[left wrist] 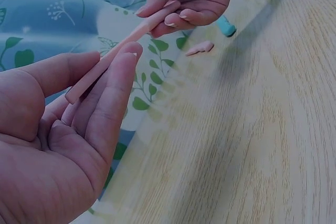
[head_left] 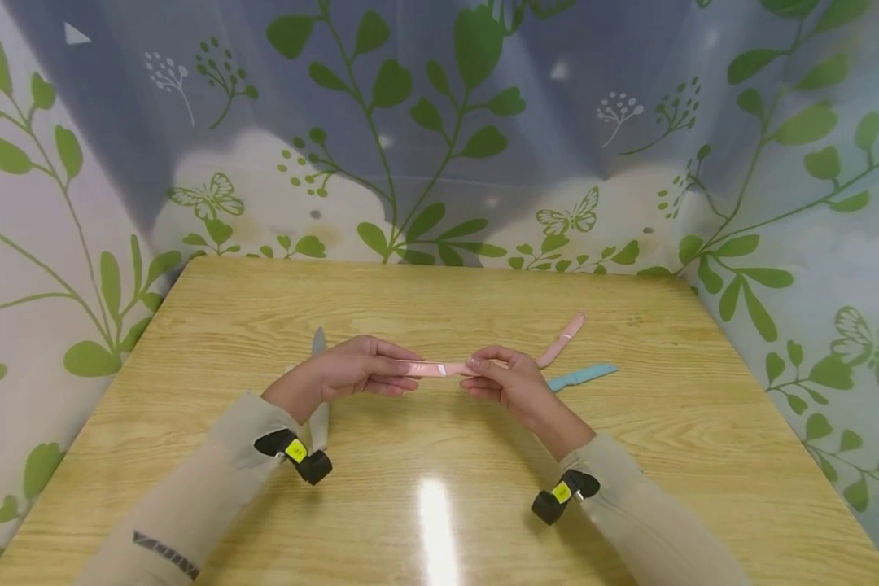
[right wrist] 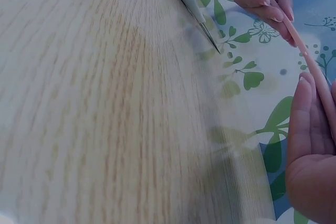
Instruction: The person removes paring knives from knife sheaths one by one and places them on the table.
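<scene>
A slim pink knife [head_left: 426, 369] is held level above the table between both hands. My left hand [head_left: 362, 368] pinches its left end, thumb on one side and fingers on the other. Round the other end, the thumb and fingers of my right hand [head_left: 509, 378] grip it. In the left wrist view the pink knife [left wrist: 118, 48] slants from one hand to the other. A second pink knife [head_left: 562, 338] and a blue knife [head_left: 584, 376] lie just beyond the right hand, each partly hidden by it.
A knife with a grey blade [head_left: 318, 342] and pale handle lies under the left wrist, partly covered by it. The wood-grain table [head_left: 425, 305] ends at a leaf-patterned curtain [head_left: 410, 163] at the back and sides.
</scene>
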The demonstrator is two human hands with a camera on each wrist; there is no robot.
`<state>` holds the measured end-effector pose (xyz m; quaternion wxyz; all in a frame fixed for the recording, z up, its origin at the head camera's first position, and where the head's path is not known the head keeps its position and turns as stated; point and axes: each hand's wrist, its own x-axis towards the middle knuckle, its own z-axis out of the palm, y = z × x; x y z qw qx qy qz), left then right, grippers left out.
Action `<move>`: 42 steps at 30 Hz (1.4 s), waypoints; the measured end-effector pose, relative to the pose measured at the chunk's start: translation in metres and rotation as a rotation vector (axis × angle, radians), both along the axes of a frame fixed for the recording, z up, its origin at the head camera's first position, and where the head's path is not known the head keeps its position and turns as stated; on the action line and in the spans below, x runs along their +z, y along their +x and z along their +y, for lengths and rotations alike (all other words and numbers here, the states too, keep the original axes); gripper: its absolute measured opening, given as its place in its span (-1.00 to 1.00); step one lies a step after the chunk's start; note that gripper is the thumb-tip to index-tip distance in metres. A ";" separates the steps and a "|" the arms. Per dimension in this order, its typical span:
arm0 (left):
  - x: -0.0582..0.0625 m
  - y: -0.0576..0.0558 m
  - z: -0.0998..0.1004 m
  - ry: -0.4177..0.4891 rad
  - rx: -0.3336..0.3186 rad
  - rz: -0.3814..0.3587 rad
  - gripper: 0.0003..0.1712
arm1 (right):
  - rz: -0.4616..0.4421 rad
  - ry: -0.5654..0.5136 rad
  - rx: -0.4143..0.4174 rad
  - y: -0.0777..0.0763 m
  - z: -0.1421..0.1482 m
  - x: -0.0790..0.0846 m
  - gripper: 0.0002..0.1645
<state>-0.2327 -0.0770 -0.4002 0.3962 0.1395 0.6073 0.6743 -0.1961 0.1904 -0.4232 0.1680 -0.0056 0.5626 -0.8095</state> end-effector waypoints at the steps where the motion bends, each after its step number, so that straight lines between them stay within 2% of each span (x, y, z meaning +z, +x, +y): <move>1: 0.000 0.000 0.000 -0.001 0.001 0.000 -0.59 | -0.001 -0.003 0.000 0.000 0.000 0.000 -0.89; 5: 0.000 0.001 -0.002 -0.008 0.006 0.006 -0.60 | 0.004 0.016 0.009 0.001 -0.001 0.002 -0.91; 11: 0.000 0.001 -0.004 0.004 0.034 0.016 -0.60 | 0.041 0.105 0.056 0.002 -0.002 0.001 -0.95; 17: 0.000 0.001 -0.006 0.024 0.044 0.005 -0.59 | 0.059 0.100 0.081 0.002 0.000 0.000 -0.92; 27: -0.003 0.000 -0.009 0.022 0.047 0.002 -0.58 | 0.074 0.127 0.027 0.002 0.000 -0.001 -0.93; 31: -0.006 0.000 -0.009 0.012 0.066 -0.002 -0.60 | 0.068 0.140 0.022 0.002 0.001 -0.001 -0.92; 42: -0.007 0.001 -0.011 0.007 0.067 -0.007 -0.59 | 0.076 0.176 0.031 0.002 0.003 -0.003 -0.90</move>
